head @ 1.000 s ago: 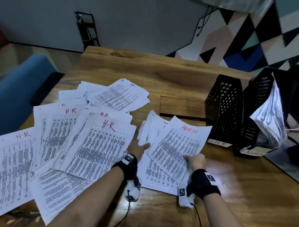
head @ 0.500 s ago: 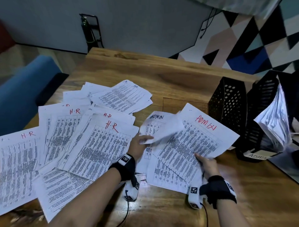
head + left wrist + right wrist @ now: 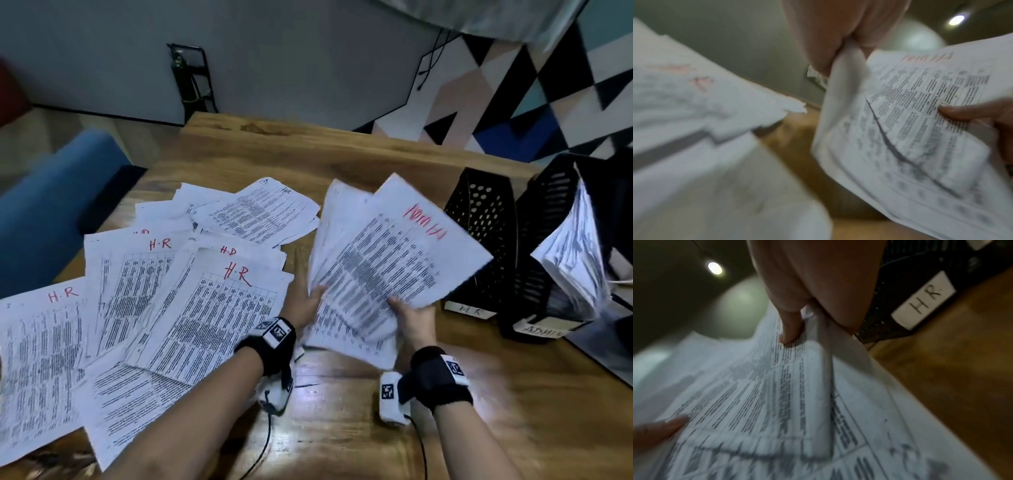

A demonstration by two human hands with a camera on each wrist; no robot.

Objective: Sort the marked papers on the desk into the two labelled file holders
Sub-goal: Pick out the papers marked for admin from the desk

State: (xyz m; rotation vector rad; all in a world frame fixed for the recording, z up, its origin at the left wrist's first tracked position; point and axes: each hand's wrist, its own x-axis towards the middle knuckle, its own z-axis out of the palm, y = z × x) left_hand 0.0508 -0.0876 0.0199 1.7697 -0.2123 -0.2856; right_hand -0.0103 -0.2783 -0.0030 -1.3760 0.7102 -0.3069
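On the wooden desk, both hands pinch the fanned white ADMIN-marked printed sheets at centre frame: left hand, right hand. The black mesh ADMIN-labelled holder stands right, nearest the right hand.

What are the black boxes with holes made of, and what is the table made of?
The two black file holders look like thin metal or hard plastic punched with round holes; the blur leaves it open. Their finish looks matt. The table looks like brown wood: it shows grain streaks and a soft shine near the hands.
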